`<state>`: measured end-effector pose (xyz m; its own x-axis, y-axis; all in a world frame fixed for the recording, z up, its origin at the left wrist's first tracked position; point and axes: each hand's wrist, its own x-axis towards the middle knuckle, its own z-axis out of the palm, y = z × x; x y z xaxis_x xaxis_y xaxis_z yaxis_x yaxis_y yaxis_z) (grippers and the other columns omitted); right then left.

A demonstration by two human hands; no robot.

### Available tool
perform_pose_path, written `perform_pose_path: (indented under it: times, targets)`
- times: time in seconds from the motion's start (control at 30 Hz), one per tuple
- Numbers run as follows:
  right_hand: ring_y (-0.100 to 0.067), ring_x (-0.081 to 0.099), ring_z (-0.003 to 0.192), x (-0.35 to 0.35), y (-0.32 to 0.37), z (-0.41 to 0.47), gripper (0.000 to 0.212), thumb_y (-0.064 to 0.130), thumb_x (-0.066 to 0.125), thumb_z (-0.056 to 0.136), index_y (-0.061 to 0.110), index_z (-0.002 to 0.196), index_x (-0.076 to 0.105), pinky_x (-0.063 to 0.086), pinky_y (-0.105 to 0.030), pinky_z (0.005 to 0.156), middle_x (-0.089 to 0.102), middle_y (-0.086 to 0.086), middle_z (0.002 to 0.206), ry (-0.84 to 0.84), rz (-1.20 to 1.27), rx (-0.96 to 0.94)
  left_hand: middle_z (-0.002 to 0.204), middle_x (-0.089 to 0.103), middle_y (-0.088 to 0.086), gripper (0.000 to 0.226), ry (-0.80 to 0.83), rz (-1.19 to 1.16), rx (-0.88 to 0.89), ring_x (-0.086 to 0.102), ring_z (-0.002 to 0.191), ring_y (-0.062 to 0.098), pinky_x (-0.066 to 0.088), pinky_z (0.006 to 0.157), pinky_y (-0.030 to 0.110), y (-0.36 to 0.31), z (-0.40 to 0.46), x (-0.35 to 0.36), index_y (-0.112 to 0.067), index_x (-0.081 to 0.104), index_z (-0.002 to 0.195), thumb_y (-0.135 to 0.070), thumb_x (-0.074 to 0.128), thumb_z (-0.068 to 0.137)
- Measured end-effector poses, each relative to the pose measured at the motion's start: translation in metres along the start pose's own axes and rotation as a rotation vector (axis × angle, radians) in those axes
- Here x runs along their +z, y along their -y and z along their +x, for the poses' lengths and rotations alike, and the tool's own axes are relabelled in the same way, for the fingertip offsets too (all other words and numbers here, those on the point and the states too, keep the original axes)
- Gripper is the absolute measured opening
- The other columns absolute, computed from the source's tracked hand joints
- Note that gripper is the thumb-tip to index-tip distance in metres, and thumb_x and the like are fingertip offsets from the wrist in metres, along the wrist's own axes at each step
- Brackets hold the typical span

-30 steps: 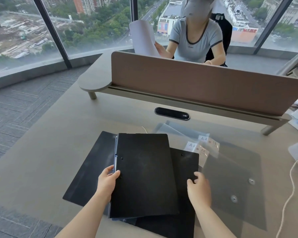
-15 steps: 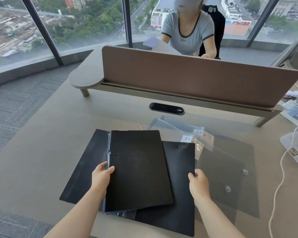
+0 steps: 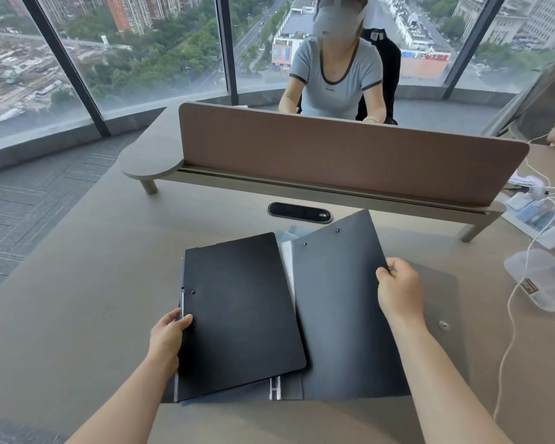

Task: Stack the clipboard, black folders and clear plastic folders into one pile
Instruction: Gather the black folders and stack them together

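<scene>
Two black folders are in play on the desk. The left black folder (image 3: 241,315) is closed, matte, with a small rivet near its spine edge, and it's lying flat on top of a thin pile with bluish-grey edges showing along the left and bottom. A silver metal clip piece (image 3: 275,388) can be seen sticking out just below its lower edge. The right black folder cover (image 3: 340,309) is tilted up off the desk, its far corner raised, two rivets visible near the top. Clear plastic folders (image 3: 442,302) are lying flat underneath and to the right, a snap button visible, with pale corners peeking out between the two black ones.
</scene>
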<state>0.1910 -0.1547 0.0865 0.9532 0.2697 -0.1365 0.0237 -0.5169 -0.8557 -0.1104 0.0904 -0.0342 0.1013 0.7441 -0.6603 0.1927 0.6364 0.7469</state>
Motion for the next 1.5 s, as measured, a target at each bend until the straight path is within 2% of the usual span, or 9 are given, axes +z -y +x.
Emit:
perform_pose_path:
  times: [0.27,0.4,0.53,0.63,0.83,0.97,1.3,1.37,1.5]
  targets:
    - [-0.021,0.054,0.070,-0.049,0.025,0.022,0.015,0.006,0.051,0.089,0.010,0.089,0.065,0.044,-0.033,0.073,0.064,0.002,0.073,-0.126,0.167,-0.012,0.114,0.064,0.015,0.043,-0.105,0.019,-0.032,0.059,0.097,0.032,0.048,0.089,0.042,0.010,-0.001,-0.019,-0.007,0.059,0.134,-0.001,0.063,0.092]
    - [-0.021,0.053,0.072,-0.058,0.035,0.019,0.020,0.005,0.052,0.088,0.018,0.078,0.065,0.043,-0.032,0.070,0.065,0.001,0.072,-0.105,0.238,-0.044,0.116,0.062,0.014,0.044,-0.138,0.102,0.029,0.059,0.098,0.032,0.048,0.092,0.042,0.009,-0.004,-0.019,-0.007,0.056,0.136,-0.002,0.062,0.092]
    - [-0.021,0.050,0.070,-0.061,0.051,0.012,0.022,0.005,0.051,0.088,0.018,0.076,0.064,0.041,-0.033,0.068,0.063,-0.005,0.074,-0.100,0.226,-0.108,0.102,0.067,0.018,0.014,-0.157,0.232,0.078,0.058,0.083,0.032,0.045,0.080,0.037,0.006,-0.010,-0.014,-0.004,0.064,0.101,-0.004,0.058,0.089]
    - [-0.020,0.049,0.065,-0.063,0.067,0.008,0.025,0.005,0.050,0.088,0.022,0.076,0.064,0.041,-0.031,0.065,0.063,-0.005,0.072,-0.111,0.184,-0.162,0.091,0.069,0.023,0.038,-0.203,0.352,0.094,0.059,0.077,0.037,0.046,0.072,0.039,0.009,-0.006,-0.012,0.000,0.066,0.091,-0.022,0.050,0.065]
    - [-0.009,0.048,0.056,-0.076,0.092,0.000,0.017,0.009,0.050,0.088,0.014,0.087,0.066,0.041,-0.024,0.059,0.063,0.000,0.066,-0.199,0.047,-0.223,0.142,0.035,0.029,0.047,-0.350,0.467,-0.058,0.049,0.114,0.047,0.040,0.103,0.046,0.003,-0.004,-0.009,-0.012,0.056,0.138,-0.017,0.057,0.090]
    - [-0.019,0.056,0.074,-0.090,0.106,-0.006,0.015,0.010,0.052,0.088,0.018,0.086,0.063,0.041,-0.028,0.063,0.067,0.004,0.070,-0.246,0.028,-0.241,0.142,0.035,0.026,0.051,-0.348,0.515,-0.070,0.050,0.118,0.048,0.040,0.105,0.047,0.004,-0.004,-0.010,-0.013,0.054,0.141,-0.018,0.056,0.090]
    - [-0.017,0.058,0.070,-0.117,0.129,-0.016,0.019,0.012,0.057,0.080,0.024,0.076,0.070,0.049,-0.037,0.074,0.069,0.012,0.064,-0.206,0.217,-0.303,0.134,0.038,0.028,0.042,-0.403,0.692,-0.138,0.040,0.121,0.044,0.039,0.091,0.046,-0.005,-0.012,0.002,0.007,0.055,0.129,-0.006,0.053,0.089]
    - [-0.015,0.056,0.069,-0.121,0.134,-0.018,0.028,0.009,0.058,0.080,0.031,0.070,0.072,0.048,-0.034,0.072,0.068,0.016,0.060,-0.199,0.283,-0.310,0.136,0.041,0.027,0.044,-0.396,0.733,-0.071,0.041,0.124,0.044,0.040,0.099,0.049,-0.012,-0.021,0.010,0.004,0.054,0.130,-0.012,0.055,0.089]
    - [-0.013,0.057,0.066,-0.123,0.140,-0.021,0.032,0.007,0.057,0.080,0.031,0.067,0.073,0.047,-0.030,0.070,0.067,0.016,0.058,-0.168,0.398,-0.309,0.142,0.052,0.019,0.051,-0.211,0.671,0.345,0.045,0.133,0.039,0.037,0.108,0.049,-0.037,-0.046,0.045,-0.010,0.060,0.135,-0.035,0.058,0.090]
